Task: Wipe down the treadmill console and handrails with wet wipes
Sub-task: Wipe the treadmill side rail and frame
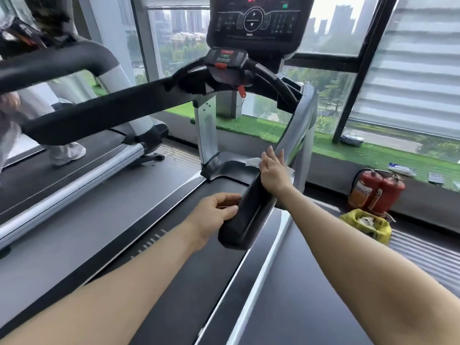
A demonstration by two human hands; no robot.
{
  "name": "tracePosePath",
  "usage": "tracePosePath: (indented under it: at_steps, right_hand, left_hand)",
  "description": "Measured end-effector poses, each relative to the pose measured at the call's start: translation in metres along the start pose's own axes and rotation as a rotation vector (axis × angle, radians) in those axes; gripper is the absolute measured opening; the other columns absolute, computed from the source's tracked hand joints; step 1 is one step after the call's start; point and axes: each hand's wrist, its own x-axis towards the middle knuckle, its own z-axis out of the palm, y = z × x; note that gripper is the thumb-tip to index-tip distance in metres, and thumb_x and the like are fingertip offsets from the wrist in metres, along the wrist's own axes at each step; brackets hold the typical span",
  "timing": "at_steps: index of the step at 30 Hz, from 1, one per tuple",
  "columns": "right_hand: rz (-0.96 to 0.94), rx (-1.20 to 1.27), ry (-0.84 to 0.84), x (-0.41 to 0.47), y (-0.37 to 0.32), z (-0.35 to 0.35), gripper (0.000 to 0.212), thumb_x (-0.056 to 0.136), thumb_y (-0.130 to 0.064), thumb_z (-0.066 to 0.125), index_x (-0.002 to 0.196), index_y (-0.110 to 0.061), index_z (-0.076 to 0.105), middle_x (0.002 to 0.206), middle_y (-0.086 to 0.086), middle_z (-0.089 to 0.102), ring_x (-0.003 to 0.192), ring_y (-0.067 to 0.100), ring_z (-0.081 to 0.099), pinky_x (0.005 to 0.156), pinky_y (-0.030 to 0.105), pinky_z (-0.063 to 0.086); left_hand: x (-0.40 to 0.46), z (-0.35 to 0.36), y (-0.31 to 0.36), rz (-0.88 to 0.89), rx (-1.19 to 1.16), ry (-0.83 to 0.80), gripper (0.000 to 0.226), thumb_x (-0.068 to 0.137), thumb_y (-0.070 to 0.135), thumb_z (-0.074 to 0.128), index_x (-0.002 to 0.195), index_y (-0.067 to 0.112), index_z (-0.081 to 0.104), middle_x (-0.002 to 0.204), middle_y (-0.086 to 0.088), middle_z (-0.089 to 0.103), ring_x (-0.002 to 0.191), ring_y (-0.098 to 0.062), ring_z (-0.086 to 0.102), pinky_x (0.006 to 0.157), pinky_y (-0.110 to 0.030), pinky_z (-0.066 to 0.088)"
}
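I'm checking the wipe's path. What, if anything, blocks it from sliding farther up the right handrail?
Nothing visible does. The right hand presses the wet wipe on the right handrail; the silver upright beyond looks bare.

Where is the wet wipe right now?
In the head view, the wet wipe lies under the right hand, pressed on the right handrail near its silver upright.

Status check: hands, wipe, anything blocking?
Left hand gripping right handrail end. Right hand pressing wipe flat on handrail. Nothing blocking.
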Motion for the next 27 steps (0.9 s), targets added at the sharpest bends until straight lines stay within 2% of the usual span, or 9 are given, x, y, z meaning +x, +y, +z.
tracePosePath:
  at_steps: [4,9,12,15,16,20,24,27]
  right_hand:
    - [0.008,-0.073,-0.032,0.013,0.000,-0.006,0.046,0.104,-0.021,0.026,0.149,-0.011,0.023,0.159,-0.003,-0.001,0.145,0.016,-0.015,0.116,0.035,-0.007]
    - [-0.060,-0.104,-0.046,-0.023,0.000,-0.004,0.043,0.104,-0.021,0.026,0.147,-0.013,0.030,0.159,-0.001,0.008,0.146,0.014,-0.002,0.116,0.033,0.004]
    - [-0.102,-0.127,-0.067,-0.057,-0.006,0.005,0.044,0.104,-0.020,0.026,0.148,-0.014,0.027,0.159,-0.001,0.009,0.146,0.012,0.001,0.116,0.029,0.006]
    - [-0.136,-0.124,-0.097,-0.087,-0.013,0.018,0.045,0.104,-0.017,0.026,0.149,-0.015,0.025,0.159,-0.002,0.008,0.146,0.011,0.000,0.113,0.021,0.000]
    - [-0.149,-0.126,-0.104,-0.099,-0.017,0.021,0.045,0.104,-0.016,0.027,0.149,-0.015,0.025,0.159,-0.003,0.007,0.146,0.010,-0.001,0.111,0.018,-0.002]
    - [-0.188,-0.107,-0.152,-0.139,-0.027,0.035,0.047,0.103,-0.013,0.029,0.150,-0.017,0.022,0.159,-0.007,0.003,0.145,0.007,-0.005,0.108,0.015,-0.002]
    - [-0.247,-0.193,-0.222,-0.161,-0.031,0.035,0.067,0.092,0.008,0.036,0.151,-0.019,0.016,0.159,-0.008,-0.001,0.146,0.009,-0.005,0.109,0.015,0.001]
    - [-0.294,-0.195,-0.289,-0.163,-0.033,0.018,0.070,0.086,0.015,0.041,0.147,-0.017,0.029,0.157,-0.009,0.013,0.145,0.009,0.009,0.107,0.009,0.007]
  left_hand:
    - [-0.001,0.001,0.004,-0.013,0.102,0.044,0.025,0.093,0.000,0.054,0.114,0.010,0.062,0.105,-0.005,0.066,0.089,-0.010,0.060,0.075,-0.010,0.049]
    - [-0.005,0.004,0.007,-0.007,0.213,0.093,0.025,0.093,0.006,0.057,0.116,0.010,0.062,0.105,-0.004,0.066,0.094,-0.013,0.059,0.082,-0.016,0.047]
    - [-0.013,0.003,0.001,-0.059,0.200,0.135,0.016,0.094,0.014,0.057,0.108,0.014,0.065,0.102,-0.002,0.066,0.092,-0.013,0.058,0.085,-0.023,0.044]
    - [-0.017,0.000,-0.009,-0.122,0.117,0.218,0.011,0.094,0.015,0.056,0.091,0.021,0.065,0.098,-0.002,0.067,0.093,-0.017,0.060,0.089,-0.031,0.048]
    - [-0.021,-0.002,-0.009,-0.140,0.093,0.228,0.012,0.094,0.013,0.054,0.092,0.020,0.064,0.096,-0.003,0.066,0.091,-0.018,0.059,0.089,-0.031,0.048]
    - [-0.035,-0.009,-0.005,-0.178,0.065,0.265,0.014,0.094,0.006,0.051,0.099,0.013,0.063,0.079,0.000,0.059,0.072,-0.013,0.050,0.067,-0.024,0.041]
    - [-0.043,-0.014,0.004,-0.184,0.089,0.308,0.015,0.089,0.005,0.055,0.085,0.017,0.064,0.080,-0.002,0.059,0.079,-0.019,0.047,0.075,-0.028,0.038]
    - [-0.046,-0.014,0.014,-0.137,0.154,0.330,0.017,0.090,0.004,0.052,0.094,0.016,0.063,0.094,-0.004,0.060,0.080,-0.019,0.048,0.076,-0.026,0.040]
